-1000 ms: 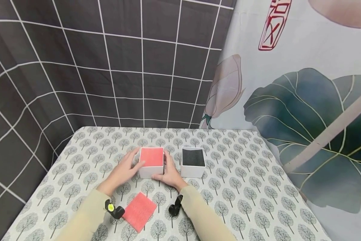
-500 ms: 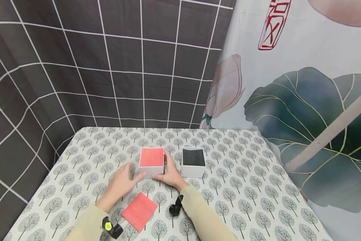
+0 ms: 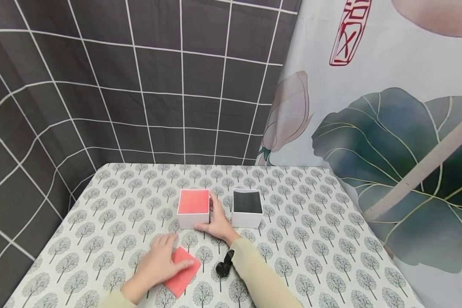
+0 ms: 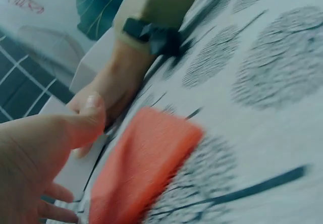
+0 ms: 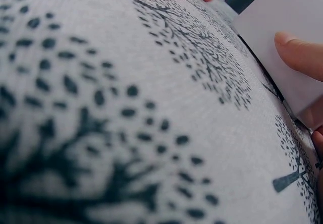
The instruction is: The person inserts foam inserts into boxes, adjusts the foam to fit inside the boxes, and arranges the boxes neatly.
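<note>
My right hand (image 3: 219, 221) grips the near right corner of a square white box (image 3: 192, 220), thumb on its front wall and fingers along its right side. The box's top shows a flat red surface (image 3: 193, 202) level with the rim. Nearer me, a soft-looking red square pad (image 3: 181, 278) lies flat on the cloth, turned like a diamond. Over its left part hovers my left hand (image 3: 157, 261), fingers relaxed and thumb stretched across the pad. In the left wrist view a gap shows between the thumb and the red pad (image 4: 146, 163).
To the right of my right hand stands a second white box (image 3: 247, 219) with a black surface (image 3: 247, 202) inside its rim. A tree-print cloth (image 3: 311, 239) covers the table. Dark grid fabric (image 3: 157, 107) hangs behind, and a lotus-print curtain (image 3: 369, 171) hangs on the right.
My left hand has left the red-topped box and moved back toward me and down, over the red pad. The right hand stays on the box, and both boxes stand where they were.
</note>
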The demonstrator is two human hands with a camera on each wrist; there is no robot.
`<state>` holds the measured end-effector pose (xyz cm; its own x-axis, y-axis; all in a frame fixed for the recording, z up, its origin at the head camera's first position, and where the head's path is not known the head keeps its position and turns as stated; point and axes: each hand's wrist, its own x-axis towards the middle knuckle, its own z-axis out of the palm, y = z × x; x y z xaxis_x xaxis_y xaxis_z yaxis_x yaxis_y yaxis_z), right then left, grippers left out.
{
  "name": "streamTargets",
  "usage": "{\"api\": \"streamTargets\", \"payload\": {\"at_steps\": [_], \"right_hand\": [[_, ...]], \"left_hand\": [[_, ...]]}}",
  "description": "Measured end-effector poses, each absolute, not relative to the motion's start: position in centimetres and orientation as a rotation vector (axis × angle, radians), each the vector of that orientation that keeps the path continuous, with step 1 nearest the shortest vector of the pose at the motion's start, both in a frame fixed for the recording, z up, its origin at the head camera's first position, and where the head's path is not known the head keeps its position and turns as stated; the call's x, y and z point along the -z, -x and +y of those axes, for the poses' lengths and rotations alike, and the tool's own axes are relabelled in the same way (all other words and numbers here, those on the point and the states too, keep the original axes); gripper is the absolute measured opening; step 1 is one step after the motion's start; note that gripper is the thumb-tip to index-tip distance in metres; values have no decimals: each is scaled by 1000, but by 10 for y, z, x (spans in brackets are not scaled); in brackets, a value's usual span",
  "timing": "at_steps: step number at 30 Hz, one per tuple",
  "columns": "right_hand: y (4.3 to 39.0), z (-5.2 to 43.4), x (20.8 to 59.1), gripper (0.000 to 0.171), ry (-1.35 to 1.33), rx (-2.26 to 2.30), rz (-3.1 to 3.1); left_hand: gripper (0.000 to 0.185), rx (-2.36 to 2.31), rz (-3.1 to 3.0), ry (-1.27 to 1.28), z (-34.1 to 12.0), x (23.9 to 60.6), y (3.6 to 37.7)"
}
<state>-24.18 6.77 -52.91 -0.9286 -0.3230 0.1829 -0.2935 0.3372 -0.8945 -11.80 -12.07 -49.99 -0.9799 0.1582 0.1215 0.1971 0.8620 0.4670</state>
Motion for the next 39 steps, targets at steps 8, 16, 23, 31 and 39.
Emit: {"api": "streamTargets", "payload": {"at_steps": [8, 16, 23, 31, 39], "right_hand": [[242, 67, 530, 122, 585, 1705, 2533], [240, 67, 526, 121, 606, 1709, 2539], [243, 67, 531, 122, 606, 1696, 2558], [242, 68, 530, 122, 601, 1688, 2558], [243, 67, 529, 123, 607, 1684, 2556]], "left_hand": [[124, 664, -2978, 277, -111, 510, 92], [121, 616, -2951, 293, -106, 510, 81], [110, 627, -2951, 313, -105, 505, 79], [87, 600, -2870, 343, -103, 498, 82], [88, 630, -2867, 360, -106, 497, 84]]}}
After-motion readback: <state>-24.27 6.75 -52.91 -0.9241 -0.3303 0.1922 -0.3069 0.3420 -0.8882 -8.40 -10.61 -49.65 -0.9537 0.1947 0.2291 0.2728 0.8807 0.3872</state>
